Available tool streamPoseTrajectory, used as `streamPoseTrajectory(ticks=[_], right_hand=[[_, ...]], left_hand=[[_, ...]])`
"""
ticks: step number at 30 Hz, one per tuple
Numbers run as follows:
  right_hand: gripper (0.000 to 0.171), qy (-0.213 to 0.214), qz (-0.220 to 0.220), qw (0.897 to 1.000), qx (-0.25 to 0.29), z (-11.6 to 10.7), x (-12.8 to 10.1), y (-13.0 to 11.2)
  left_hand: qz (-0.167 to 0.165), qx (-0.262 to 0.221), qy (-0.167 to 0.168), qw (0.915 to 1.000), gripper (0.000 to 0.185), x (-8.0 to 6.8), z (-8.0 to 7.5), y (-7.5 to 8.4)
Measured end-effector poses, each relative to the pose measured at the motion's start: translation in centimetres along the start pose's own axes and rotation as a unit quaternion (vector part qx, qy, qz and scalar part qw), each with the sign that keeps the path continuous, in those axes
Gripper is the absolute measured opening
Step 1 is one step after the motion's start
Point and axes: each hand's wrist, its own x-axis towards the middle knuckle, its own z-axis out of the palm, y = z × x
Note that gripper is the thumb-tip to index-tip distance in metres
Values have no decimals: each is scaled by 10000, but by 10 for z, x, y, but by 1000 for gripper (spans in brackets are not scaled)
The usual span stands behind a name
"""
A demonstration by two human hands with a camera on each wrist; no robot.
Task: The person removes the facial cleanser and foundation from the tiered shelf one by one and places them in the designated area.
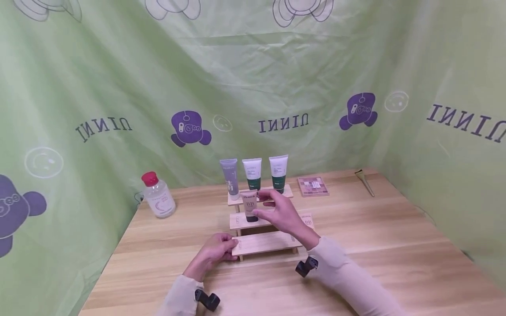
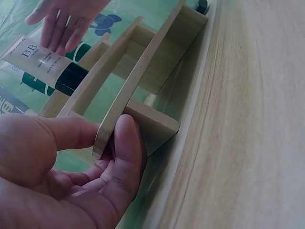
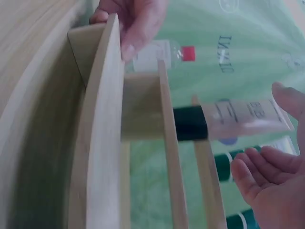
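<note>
Holding the left end of the lowest step of the wooden rack (image 1: 264, 242), the left hand (image 1: 212, 253) pinches it steady, while the right hand (image 1: 281, 213), fingers spread and loose, seems to be just releasing the BB tube (image 1: 251, 205) standing on the middle step, so the next move probably needs a careful withdrawal without tipping it.

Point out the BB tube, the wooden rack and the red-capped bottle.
BB tube (image 1: 251, 205): head view, on its beige body, just below the printed letters.
Rack (image 1: 262, 242): head view, on the bare front of its lowest step.
Bottle (image 1: 160, 200): head view, on its clear body under the red cap.
</note>
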Motion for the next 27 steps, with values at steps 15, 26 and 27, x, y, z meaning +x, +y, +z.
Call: streamPoseTrajectory(ticks=[15, 26, 27], right_hand=[[38, 69, 124, 9995, 285, 23, 2, 11], [29, 318, -2, 9994, -148, 23, 2, 10], [29, 358, -15, 9992, -172, 22, 2, 9]], left_hand=[[2, -80, 2, 10000, 19, 0, 1, -4], [-80, -98, 2, 9999, 21, 1, -1, -2], [-77, -101, -15, 9999, 22, 1, -1, -2]])
